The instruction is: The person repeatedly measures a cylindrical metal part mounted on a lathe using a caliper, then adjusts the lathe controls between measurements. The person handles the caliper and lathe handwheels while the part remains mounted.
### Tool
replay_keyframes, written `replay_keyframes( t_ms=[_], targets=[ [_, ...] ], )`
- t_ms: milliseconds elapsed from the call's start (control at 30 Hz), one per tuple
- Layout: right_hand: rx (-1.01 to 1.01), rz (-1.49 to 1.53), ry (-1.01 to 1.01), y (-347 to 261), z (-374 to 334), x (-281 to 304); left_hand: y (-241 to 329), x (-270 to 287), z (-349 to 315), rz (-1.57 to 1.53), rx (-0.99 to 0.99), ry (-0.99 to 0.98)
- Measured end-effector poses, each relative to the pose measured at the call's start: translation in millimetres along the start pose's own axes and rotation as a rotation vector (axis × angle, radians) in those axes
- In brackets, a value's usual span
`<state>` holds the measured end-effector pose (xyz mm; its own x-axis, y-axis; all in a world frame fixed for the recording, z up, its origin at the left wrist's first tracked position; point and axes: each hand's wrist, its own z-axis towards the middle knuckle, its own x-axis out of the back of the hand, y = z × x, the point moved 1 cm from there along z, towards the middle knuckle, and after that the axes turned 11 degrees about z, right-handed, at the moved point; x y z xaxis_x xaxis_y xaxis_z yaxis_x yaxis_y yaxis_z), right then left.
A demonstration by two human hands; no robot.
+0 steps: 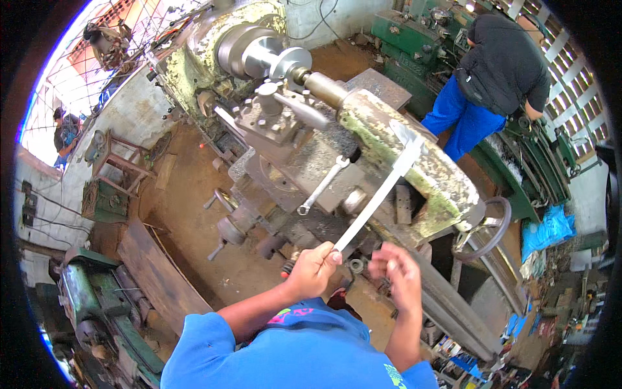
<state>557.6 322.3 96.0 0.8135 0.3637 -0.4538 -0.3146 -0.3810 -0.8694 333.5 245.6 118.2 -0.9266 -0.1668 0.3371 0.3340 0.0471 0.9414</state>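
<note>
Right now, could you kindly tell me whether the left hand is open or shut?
Shut: the left hand curls around one end of the long wrench.

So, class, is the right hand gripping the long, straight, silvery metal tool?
No, the left hand grips the tool near its lower end, and the right hand is apart.

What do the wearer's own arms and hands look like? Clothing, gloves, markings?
Left hand and right hand: bare, no gloves. Forearms uncovered; no watch or cable visible on them. Short blue sleeves on a blue shirt with a pink print in front and a yellow-green print near the right arm. Right fingers blurred, so rings can't be ruled out.
</note>
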Motion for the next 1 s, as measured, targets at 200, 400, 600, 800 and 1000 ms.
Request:
replay_keyframes(
  t_ms=[200,400,600,800,1000],
  targets=[
    [0.334,0.232,-0.015,-165,116,-80,79,-74,57,0.241,-0.312,0.228],
    [0.562,-0.468,-0.089,-244,229,-134,136,32,127,0.589,-0.447,0.733],
    [1.066,-1.122,-0.269,-233,315,-168,159,166,222,0.374,-0.162,0.753],
    [1.426,-1.205,-0.422,-191,382,-187,119,218,286,0.429,-0.143,0.552],
    [1.517,-1.292,-0.509,-188,453,-196,95,251,344,0.420,-0.062,0.471]
  ],
)
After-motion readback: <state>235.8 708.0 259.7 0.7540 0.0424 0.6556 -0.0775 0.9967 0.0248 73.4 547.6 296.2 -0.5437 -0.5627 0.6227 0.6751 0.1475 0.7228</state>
